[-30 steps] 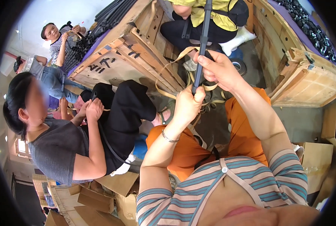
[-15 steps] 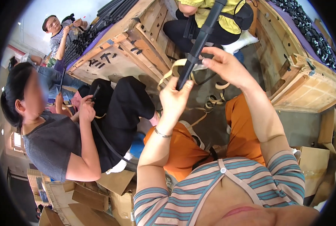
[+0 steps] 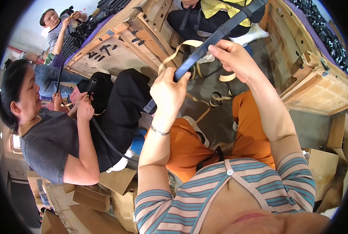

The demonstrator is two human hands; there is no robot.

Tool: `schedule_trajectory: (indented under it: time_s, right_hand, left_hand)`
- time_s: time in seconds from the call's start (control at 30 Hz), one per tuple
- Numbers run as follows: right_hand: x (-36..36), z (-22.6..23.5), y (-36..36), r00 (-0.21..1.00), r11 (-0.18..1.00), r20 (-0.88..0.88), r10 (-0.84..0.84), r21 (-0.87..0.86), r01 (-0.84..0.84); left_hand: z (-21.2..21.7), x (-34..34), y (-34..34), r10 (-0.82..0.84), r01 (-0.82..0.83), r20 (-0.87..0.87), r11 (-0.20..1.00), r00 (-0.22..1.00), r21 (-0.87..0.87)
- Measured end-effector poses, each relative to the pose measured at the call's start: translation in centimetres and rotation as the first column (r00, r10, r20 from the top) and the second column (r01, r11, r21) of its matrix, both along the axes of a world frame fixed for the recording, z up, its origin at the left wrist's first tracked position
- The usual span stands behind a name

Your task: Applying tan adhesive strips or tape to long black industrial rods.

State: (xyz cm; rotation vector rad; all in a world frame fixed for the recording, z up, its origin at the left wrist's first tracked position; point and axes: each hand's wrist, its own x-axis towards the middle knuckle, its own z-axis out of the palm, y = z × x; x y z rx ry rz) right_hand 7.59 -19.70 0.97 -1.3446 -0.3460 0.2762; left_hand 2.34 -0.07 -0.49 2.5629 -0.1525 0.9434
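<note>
- Left hand point(image 3: 168, 91) wraps the dark flat bar point(image 3: 193, 60) near its lower end, fingers curled round it and thumb lying along it; a short stub pokes out past the fist, so this looks like the grip that carries the weight.
- Up the bar goes the right hand point(image 3: 231, 58), fingertips brought together at its edge! Whether they pinch anything I cannot tell; the lighter touch suggests guiding rather than bearing.
- And the bar itself? It slants up and away to the right, above and beyond the orange trousers point(image 3: 252, 124), probably angled so that its length clears the knees.
- Look at the cream strip point(image 3: 185, 43), looping out beside the bar between the two hands; another cream curl point(image 3: 227, 77) hangs just below the right hand, its far end hard to trace.
- Wooden crates flank the scene: the left crate point(image 3: 115, 54) has black rods point(image 3: 80, 39) heaped along its top, the right crate point(image 3: 310, 82) small black parts point(image 3: 326, 29), presumably for easy reach.
- Over on the left, a co-worker in grey point(image 3: 61, 144) grips a dark piece point(image 3: 91, 86) upright, close to the lap.
</note>
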Motion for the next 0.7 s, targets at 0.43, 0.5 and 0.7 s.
schedule_trajectory:
  time_s: [0.43,0.5,0.7]
  right_hand:
    - [0.1,-1.4,0.9,0.91,0.959,0.388,-0.15,-0.169,0.23]
    - [0.1,-1.2,0.5,0.958,0.829,0.276,-0.073,-0.517,0.212]
    - [-0.5,-1.1,2.5,0.9,0.887,0.434,-0.036,-0.401,0.229]
  left_hand:
    - [1.4,1.4,1.8,-0.847,0.123,-0.24,0.334,0.475,-0.934]
    - [1.6,1.6,2.3,-0.957,0.037,-0.011,0.022,0.291,-0.999]
    - [1.6,2.3,2.7,-0.964,0.011,0.109,-0.11,0.241,-0.994]
